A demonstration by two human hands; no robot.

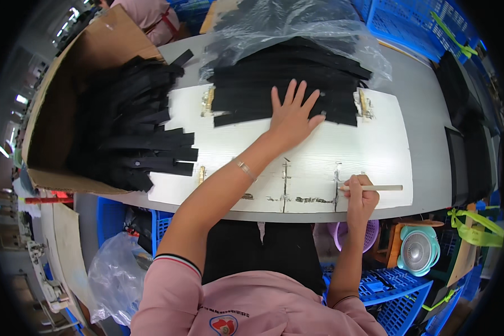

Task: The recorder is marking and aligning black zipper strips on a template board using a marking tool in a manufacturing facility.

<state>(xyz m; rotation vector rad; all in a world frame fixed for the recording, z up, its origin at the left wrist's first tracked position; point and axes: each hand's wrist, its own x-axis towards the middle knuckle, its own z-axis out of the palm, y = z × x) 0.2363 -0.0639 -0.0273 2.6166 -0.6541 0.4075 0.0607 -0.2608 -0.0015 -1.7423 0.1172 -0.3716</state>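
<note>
My left hand (293, 119) lies flat with fingers spread on a row of black fabric strips (238, 98), pressing their near edge. The strips lie side by side across the far part of a white board (246, 147), which has dark marks and small yellowish patches on it. My right hand (362, 200) is closed around a slim whitish pencil-like stick (385, 188) near the board's front edge. Its tip is close to a dark line drawn on the board, and I cannot tell if they touch.
At the left, a cardboard box (36, 148) on its side spills more black strips (134, 134). Clear plastic sheeting (297, 28) covers the far strips. Black flat pieces (459, 162) stand along the right edge. Blue crates (400, 25), a small fan (419, 251) and a purple basket (371, 235) surround the table.
</note>
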